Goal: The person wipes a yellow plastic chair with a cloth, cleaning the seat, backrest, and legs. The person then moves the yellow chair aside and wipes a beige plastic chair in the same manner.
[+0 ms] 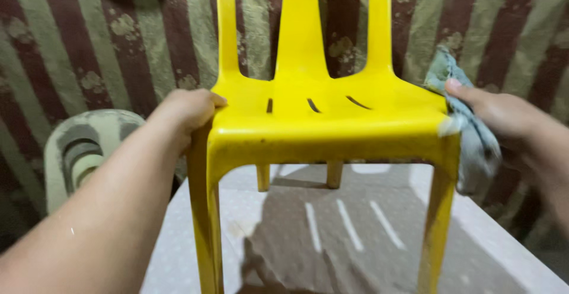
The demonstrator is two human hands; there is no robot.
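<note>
Striped curtain [118,33] behind, yellow plastic chair [320,110], left hand [186,110] clamped on seat edge, right hand [504,116] pressing grey rag [474,146]

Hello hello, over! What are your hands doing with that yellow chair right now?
Left hand gripping the yellow chair at its seat corner. Right hand pressing a grey cloth against the opposite seat edge. Nothing in the way.

Light falls from above and behind me, throwing my yellow chair [332,110]'s slotted shadow onto the table [504,246]. My right hand [504,116] blurs slightly; the edges look dim and soft.
</note>
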